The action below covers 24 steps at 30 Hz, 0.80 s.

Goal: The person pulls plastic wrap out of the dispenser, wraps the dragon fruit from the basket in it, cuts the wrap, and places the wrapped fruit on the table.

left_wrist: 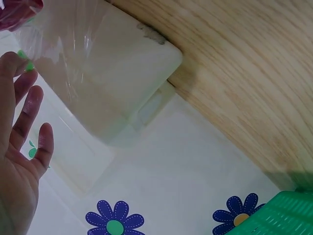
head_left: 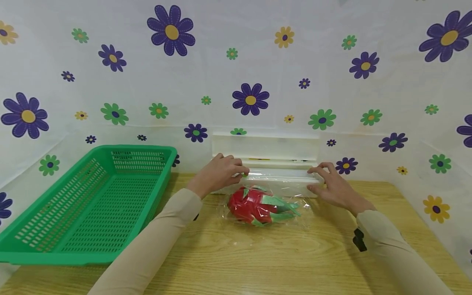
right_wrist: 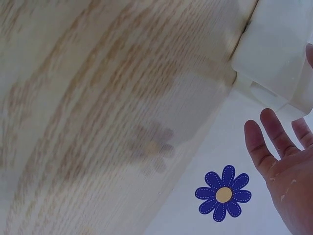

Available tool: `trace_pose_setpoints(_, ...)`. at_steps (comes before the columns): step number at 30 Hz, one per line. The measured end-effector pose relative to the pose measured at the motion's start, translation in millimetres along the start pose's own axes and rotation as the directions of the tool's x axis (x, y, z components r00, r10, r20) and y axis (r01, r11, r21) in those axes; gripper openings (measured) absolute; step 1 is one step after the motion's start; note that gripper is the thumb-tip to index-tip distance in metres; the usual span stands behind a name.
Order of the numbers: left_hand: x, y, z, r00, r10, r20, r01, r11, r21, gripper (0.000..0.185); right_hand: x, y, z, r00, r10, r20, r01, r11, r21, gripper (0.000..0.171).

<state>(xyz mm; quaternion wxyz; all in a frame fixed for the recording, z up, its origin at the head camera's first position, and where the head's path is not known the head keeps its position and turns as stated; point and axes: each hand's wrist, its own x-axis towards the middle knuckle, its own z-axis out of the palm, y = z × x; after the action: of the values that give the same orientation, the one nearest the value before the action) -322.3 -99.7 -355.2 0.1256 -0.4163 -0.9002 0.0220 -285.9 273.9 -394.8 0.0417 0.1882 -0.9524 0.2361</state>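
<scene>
A white cling film dispenser (head_left: 282, 188) stands at the back of the table with its lid (head_left: 265, 147) raised. Clear film (head_left: 304, 209) runs from its front over a red dragon fruit (head_left: 250, 205) with green leaf tips, lying on its side. At the dispenser's top edge my left hand (head_left: 221, 174) pinches a small green slider (left_wrist: 27, 61) between thumb and index finger, its other fingers spread. My right hand (head_left: 333, 186) grips the dispenser's right end, thumb on the front and index finger on top. The remaining right fingers (right_wrist: 276, 129) are extended beside it.
A green plastic basket (head_left: 156, 205) with slotted walls stands on the left of the wooden table (head_left: 276, 262), close to my left forearm. Behind the dispenser hangs a white flower-print sheet (head_left: 206, 73), which also encloses both sides.
</scene>
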Motion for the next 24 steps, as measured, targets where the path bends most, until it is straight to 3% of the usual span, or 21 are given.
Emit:
trace_pose_setpoints(10,-5.2,1.5,5.1,0.998,-0.004,-0.057,0.008,0.998,0.068,0.023,-0.6,0.1,0.4,1.000,0.002,0.000,-0.002,1.000,0.005,0.046)
trace_pose_setpoints(24,-7.9,3.1,8.8,0.994,-0.028,-0.103,0.034,0.998,0.055,0.019,-0.3,0.8,0.7,1.000,-0.007,-0.014,0.007,1.000,-0.001,0.046)
